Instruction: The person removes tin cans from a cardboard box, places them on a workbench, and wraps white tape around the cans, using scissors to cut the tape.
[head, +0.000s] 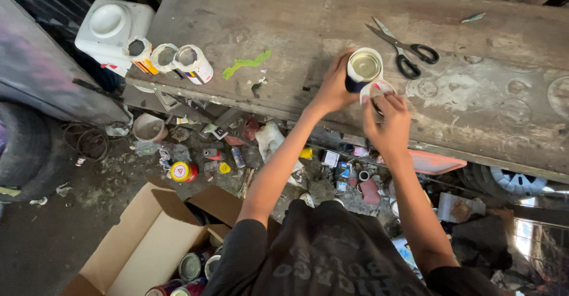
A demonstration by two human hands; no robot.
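Hands: left hand [335, 88] clamped on open tin [363, 69] on workbench [249, 17]; right hand [388, 121] pinches round lid [376, 89].
Cans, bench's left edge: three, lying, paper-labelled [194, 63].
Scissors [404, 49]: one pair, just right of the tin.

Open can [363, 69]: white rim, dark blue side, pale yellowish inside. Lid [377, 88]: white with red marks. Scissors [405, 50]: black handles. Workbench [296, 17]: grey-brown, green smear [246, 64]. Cardboard box [139, 242]: tan. Shirt [323, 254]: black, faded lettering.

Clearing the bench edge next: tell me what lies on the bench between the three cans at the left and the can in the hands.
In the head view, between the three cans and the held can, only a green scrap and small dark debris lie on the bench.
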